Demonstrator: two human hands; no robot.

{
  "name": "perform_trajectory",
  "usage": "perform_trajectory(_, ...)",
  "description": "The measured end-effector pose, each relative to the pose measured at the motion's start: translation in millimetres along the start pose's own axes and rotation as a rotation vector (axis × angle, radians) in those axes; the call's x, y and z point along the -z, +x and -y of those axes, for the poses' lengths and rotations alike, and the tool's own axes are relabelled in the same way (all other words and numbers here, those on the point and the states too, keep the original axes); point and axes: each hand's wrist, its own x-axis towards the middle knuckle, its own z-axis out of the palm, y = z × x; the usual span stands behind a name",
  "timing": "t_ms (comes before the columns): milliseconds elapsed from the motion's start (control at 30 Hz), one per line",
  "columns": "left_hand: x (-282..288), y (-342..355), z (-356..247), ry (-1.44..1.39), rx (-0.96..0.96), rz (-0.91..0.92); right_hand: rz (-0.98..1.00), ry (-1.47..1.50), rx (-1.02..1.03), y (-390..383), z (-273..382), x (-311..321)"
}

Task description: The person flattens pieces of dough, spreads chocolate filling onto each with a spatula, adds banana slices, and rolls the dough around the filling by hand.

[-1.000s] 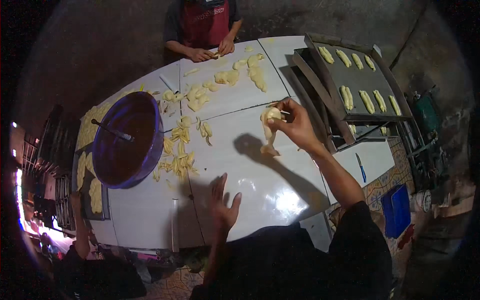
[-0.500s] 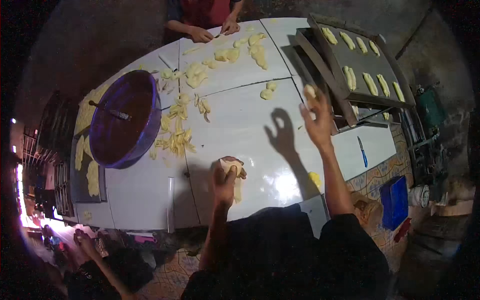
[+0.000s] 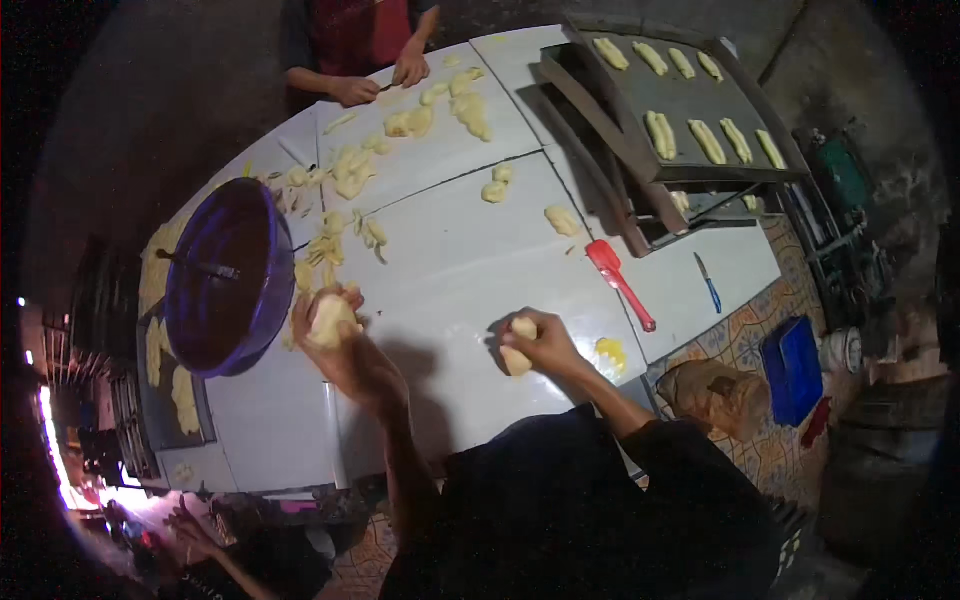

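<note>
Since the earlier frame, the left grip (image 3: 345,362) has been shifted leftward, toward the purple basin (image 3: 272,320), while the right grip (image 3: 545,347) has been drawn back from beside the upper tray (image 3: 650,95) to the near part of the bench (image 3: 460,260).

One dough lump (image 3: 332,322) is cupped in the left grip, its face turned up, the fingers curled about its far and left edges. The right grip is clenched around pale dough (image 3: 515,361), which is seen both above and below the thumb; whether one piece or two is held cannot be told, nor whether the bench is touched.

On the upper tray, eight shaped pieces (image 3: 660,135) are counted, set in two rows of four; more are partly hidden beneath it. On the bench, two small lumps (image 3: 495,183) are left close together, and one single lump (image 3: 562,220) is placed nearer the tray. One red scraper (image 3: 622,285) and one blue-handled knife (image 3: 709,285) are laid to the right. Loose strips (image 3: 325,246) are heaped beside the basin, too tangled to be counted. Across the bench, a small piece is being handled by two hands of a co-worker (image 3: 355,90).
</note>
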Motion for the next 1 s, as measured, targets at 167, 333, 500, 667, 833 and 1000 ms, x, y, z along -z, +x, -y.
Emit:
perform_trajectory(167,10.6,-57.4,84.3,0.853,0.035,0.79,-0.116,-0.037,-0.009,-3.0,38.5,35.3)
perform_trajectory(333,-5.2,-85.0,55.7,0.405,0.766,1.191,0.049,-0.158,0.05,-15.5,62.9,21.8)
perform_trajectory(500,17.1,-90.8,41.3,0.158,0.993,0.831,-0.238,-0.324,0.219,3.9,111.7,19.7)
perform_trajectory(667,68.8,-89.5,51.1,0.111,0.827,0.437,-0.641,-0.109,0.683,52.0,112.2,31.6)
perform_trajectory(833,161.4,-112.3,103.6,0.058,0.741,0.197,-0.357,-0.861,0.371,101.9,31.4,50.0)
perform_trajectory(1000,82.3,-95.5,16.5,-0.015,0.63,0.147,0.031,-0.845,0.597,109.3,14.7,-66.8)
